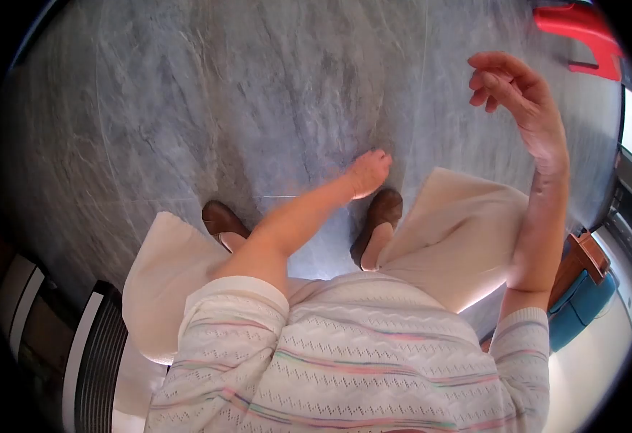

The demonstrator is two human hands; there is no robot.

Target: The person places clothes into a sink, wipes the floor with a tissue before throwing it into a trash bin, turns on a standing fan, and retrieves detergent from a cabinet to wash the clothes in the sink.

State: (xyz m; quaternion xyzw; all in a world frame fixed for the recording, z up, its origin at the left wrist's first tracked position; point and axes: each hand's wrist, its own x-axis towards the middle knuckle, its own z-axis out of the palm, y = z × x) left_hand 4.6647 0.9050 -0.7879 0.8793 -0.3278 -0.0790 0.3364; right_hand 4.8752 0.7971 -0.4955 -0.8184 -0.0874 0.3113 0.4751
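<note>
My left hand [368,173] reaches across to the right, low above the grey floor [294,94], close to my brown right shoe [382,216]. Its back faces up and its fingers curl inward. Whatever is under them, if anything, is hidden. Up and to the right, my right hand [514,90] is raised with the wrist bent. Its fingers are loosely curved and apart, with nothing visible between them. The other brown shoe [222,220] stands on the floor beneath my left forearm.
A red plastic stool [583,25] stands at the upper right. Near my right elbow are a teal padded item [583,310] and a brown wooden piece [590,256]. Dark slatted furniture with a pale edge [99,361] is at the lower left. My wide cream trousers [453,224] spread around both legs.
</note>
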